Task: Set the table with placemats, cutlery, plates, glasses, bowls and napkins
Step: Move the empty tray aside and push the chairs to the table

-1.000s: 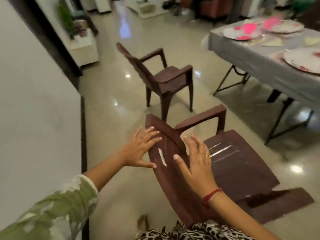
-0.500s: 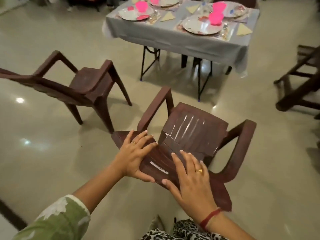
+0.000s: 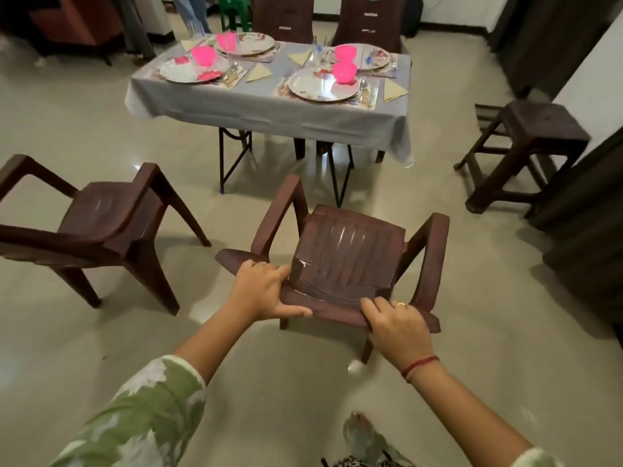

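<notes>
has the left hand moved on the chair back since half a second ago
Yes, a little. The left hand is at the left end of the chair back as before, but its fingers, then flat on top, now curl round the edge.

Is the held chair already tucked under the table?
No, the chair, gripped by the left hand and right hand, stands short of the table with floor between them.
</notes>
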